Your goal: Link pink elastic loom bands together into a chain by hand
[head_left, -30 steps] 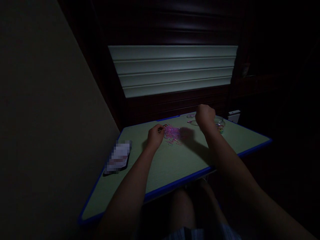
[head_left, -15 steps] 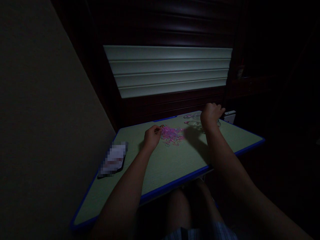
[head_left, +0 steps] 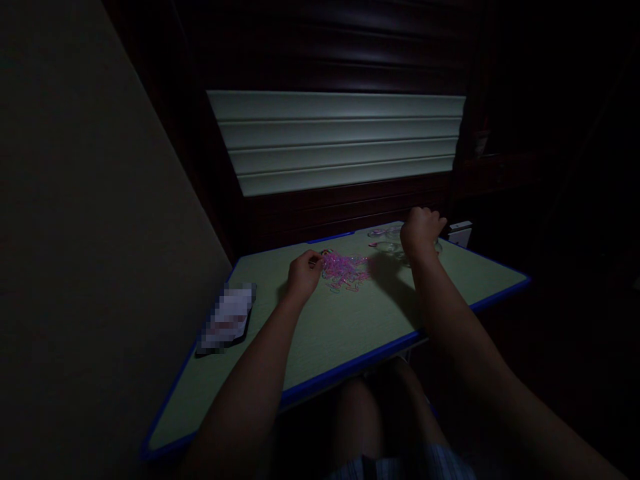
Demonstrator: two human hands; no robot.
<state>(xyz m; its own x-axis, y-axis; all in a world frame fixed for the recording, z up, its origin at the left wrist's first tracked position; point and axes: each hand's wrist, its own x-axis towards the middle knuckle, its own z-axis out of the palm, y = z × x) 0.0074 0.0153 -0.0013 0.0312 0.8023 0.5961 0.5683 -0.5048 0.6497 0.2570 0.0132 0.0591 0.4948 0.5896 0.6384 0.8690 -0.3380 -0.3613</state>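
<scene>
A loose pile of small pink and purple clip-like pieces (head_left: 345,268) lies on the pale green table (head_left: 340,327). At the pile's left edge is my left hand (head_left: 304,272), its thumb and fingers pinched together; what they hold is too small and dark to name. My right hand (head_left: 423,230) is raised over the table's far right part, over clear containers (head_left: 393,248) with a little pink in them. Its fingers are bent and point away from me, and their undersides are hidden, so I cannot make out whether it holds anything.
On the table's left side lies a dark-edged flat object (head_left: 227,319) with a blurred face. The table has a blue rim (head_left: 350,362). A white box (head_left: 460,233) stands beyond its right back corner, and a cup (head_left: 480,143) sits farther back.
My right hand has shifted very slightly, its fingers a little lower and more drawn in. My left hand and the pile look the same.
</scene>
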